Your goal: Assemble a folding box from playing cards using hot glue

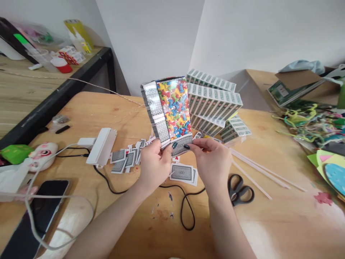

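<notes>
Both hands hold up a box-like piece (175, 108), its face printed with colourful balloon-dog shapes and its left side and lower edge covered with grey-patterned playing cards. My left hand (156, 163) pinches its lower left corner. My right hand (211, 160) grips the lower right, thumb and finger on a grey-backed card strip (181, 144) along the bottom edge. Below, loose playing cards (182, 172) lie on the table between the hands. More cards, some overlapping, are spread to the left (125, 160). Black-handled scissors (239, 190) rest beside my right wrist, blades hidden.
Stacked card boxes (215, 99) stand behind the piece. Thin white strips (258, 169) lie at right, near a heap of coloured scraps (309, 122). A white power strip (101, 147), black cable (185, 205) and phone (35, 219) occupy the left and front. A cardboard box (299, 81) stands back right.
</notes>
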`<action>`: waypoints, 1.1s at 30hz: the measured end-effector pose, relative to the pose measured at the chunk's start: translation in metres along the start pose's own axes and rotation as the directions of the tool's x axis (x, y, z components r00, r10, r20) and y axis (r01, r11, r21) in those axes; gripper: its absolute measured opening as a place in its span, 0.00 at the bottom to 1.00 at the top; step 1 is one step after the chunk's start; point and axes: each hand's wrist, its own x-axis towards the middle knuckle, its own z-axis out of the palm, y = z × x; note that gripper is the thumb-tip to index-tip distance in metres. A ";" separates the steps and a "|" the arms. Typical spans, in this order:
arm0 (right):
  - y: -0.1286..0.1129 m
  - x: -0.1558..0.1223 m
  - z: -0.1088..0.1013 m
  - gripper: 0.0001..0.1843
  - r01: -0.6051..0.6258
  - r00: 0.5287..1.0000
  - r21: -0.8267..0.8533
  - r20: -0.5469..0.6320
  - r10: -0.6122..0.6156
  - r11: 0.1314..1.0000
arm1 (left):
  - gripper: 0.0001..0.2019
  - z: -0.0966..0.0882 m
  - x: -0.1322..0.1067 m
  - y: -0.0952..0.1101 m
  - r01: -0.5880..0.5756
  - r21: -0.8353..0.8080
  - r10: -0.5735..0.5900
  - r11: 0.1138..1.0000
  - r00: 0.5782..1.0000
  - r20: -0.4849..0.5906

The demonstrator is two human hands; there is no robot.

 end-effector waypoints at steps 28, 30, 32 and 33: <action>0.016 0.016 -0.005 0.05 0.044 0.974 0.413 0.185 -0.131 0.910 | 0.18 -0.014 0.030 -0.010 0.315 -0.473 -0.067 0.823 0.880 0.469; 0.017 0.017 -0.005 0.05 0.087 0.966 0.421 0.186 -0.180 0.903 | 0.20 -0.014 0.030 -0.012 0.344 -0.514 -0.092 0.786 0.887 0.453; 0.018 0.020 -0.006 0.06 0.058 0.951 0.464 0.244 -0.190 0.884 | 0.20 -0.015 0.030 -0.015 0.370 -0.554 -0.103 0.745 0.886 0.453; 0.019 0.021 -0.005 0.09 0.026 0.939 0.494 0.285 -0.191 0.869 | 0.19 -0.015 0.030 -0.015 0.380 -0.567 -0.104 0.731 0.882 0.459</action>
